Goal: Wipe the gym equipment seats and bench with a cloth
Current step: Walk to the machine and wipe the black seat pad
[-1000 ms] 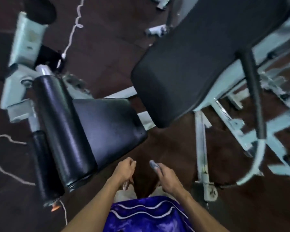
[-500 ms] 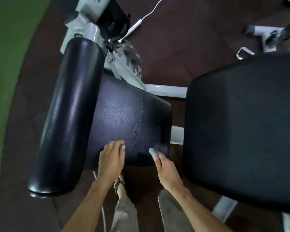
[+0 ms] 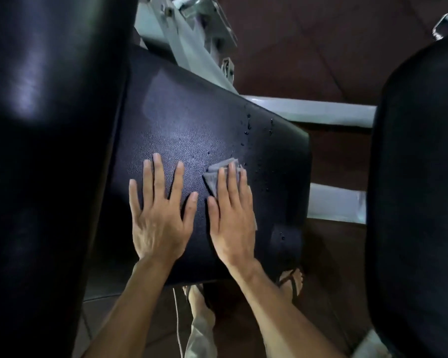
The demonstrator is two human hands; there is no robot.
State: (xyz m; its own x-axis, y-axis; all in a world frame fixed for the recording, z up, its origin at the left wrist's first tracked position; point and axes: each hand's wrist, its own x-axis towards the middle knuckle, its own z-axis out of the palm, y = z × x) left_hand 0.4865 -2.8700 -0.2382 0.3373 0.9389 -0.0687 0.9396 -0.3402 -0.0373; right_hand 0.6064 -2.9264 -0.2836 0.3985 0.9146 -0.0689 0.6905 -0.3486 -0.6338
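A black padded seat (image 3: 192,120) fills the middle of the view, with water droplets on its right part. My left hand (image 3: 161,213) lies flat on the seat, fingers spread, holding nothing. My right hand (image 3: 230,215) lies flat beside it and presses a small grey cloth (image 3: 214,175) onto the seat; the cloth sticks out past my fingers and along the hand's right edge. Most of the cloth is hidden under the hand.
A thick black roller pad (image 3: 44,151) runs down the left side, close against the seat. A second black pad (image 3: 422,189) stands at the right. Pale metal frame bars (image 3: 311,112) link them. Below are my sandalled feet (image 3: 291,280) on dark brown floor (image 3: 321,34).
My head has dropped much closer to the seat. Both hands moved up from the seat's near edge onto its surface, and the cloth now lies spread flat under my right hand.
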